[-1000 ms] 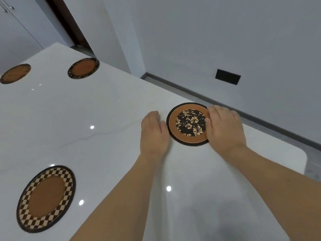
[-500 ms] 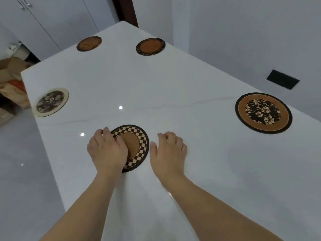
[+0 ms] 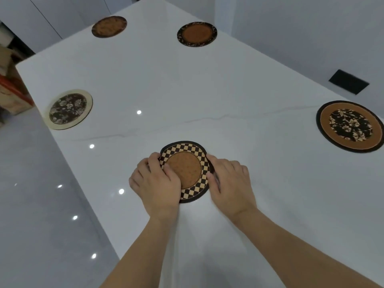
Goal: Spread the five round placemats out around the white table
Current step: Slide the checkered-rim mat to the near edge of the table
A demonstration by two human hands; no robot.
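Checkered placemat (image 3: 185, 170) lies on white table (image 3: 187, 96), both hands touching.

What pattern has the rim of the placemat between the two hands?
A black-and-tan checkered ring around a plain brown centre on the checkered placemat, seen in the head view.

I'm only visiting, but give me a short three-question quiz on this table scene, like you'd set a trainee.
1. How many round placemats lie on the white table?
2. True or false: both hands touch the checkered placemat.
3. Which mat has a cream rim: A) the floral mat near the left edge, B) the floral mat at the right, C) the far right mat?

Key
1. Five, counting the plain brown mat.
2. True: left hand and right hand flank it.
3. A.
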